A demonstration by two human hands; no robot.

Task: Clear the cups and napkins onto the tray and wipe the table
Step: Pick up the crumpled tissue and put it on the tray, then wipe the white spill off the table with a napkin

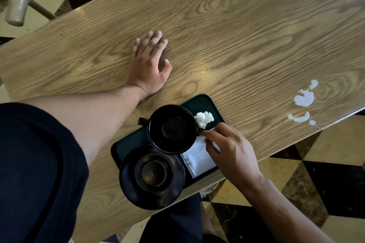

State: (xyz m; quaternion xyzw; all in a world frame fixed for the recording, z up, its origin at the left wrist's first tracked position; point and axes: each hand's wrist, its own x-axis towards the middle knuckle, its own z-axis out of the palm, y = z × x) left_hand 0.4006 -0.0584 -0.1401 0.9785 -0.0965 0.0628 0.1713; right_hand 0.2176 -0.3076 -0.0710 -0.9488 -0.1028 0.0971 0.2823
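A dark green tray (205, 102) sits at the wooden table's (237, 25) near edge, holding a black cup (172, 129), a black cup on a saucer (152, 175), a crumpled white napkin (204, 119) and a flat white napkin (198, 161). White liquid (304, 98) is spilled well to the right of the tray.

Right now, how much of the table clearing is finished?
Done: both black cups, the crumpled napkin and the flat napkin sit on the tray. In hand: the right hand touches the flat napkin; the left hand rests flat on the table. Left: wiping the white spill.
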